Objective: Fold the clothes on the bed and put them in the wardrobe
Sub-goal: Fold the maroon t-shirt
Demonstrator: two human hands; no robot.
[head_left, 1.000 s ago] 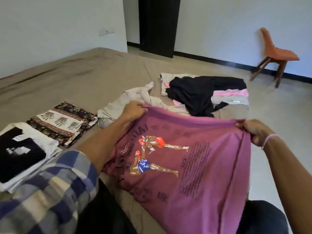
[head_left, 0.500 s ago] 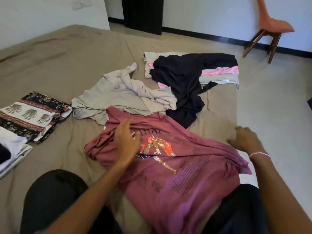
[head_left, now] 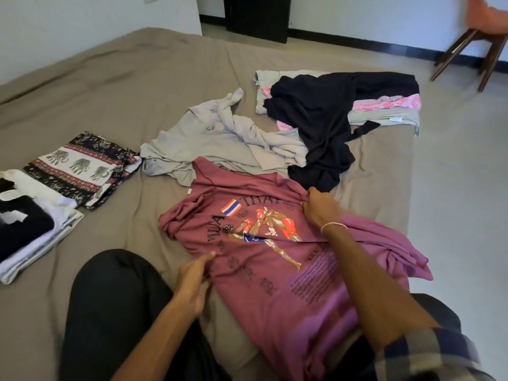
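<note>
A maroon T-shirt (head_left: 275, 270) with a kick-boxing print lies print-up on the brown bed (head_left: 137, 86), partly across my lap. My right hand (head_left: 320, 207) pinches a fold of its cloth near the shirt's upper right. My left hand (head_left: 193, 281) holds the shirt's left edge between thumb and fingers. Behind the shirt lie a crumpled beige garment (head_left: 214, 136) and a black garment (head_left: 324, 119) draped over folded pink and grey pieces (head_left: 384, 108).
Two folded stacks sit at the left: an elephant-print cloth (head_left: 82, 166) and a white and black pile (head_left: 30, 229). A dark wardrobe (head_left: 257, 15) stands at the far wall. An orange chair (head_left: 481, 31) is on the floor at the right.
The shirt went from held up in the air to lying on the bed. My right hand moved left onto the shirt's top. My left hand dropped to its left edge.
</note>
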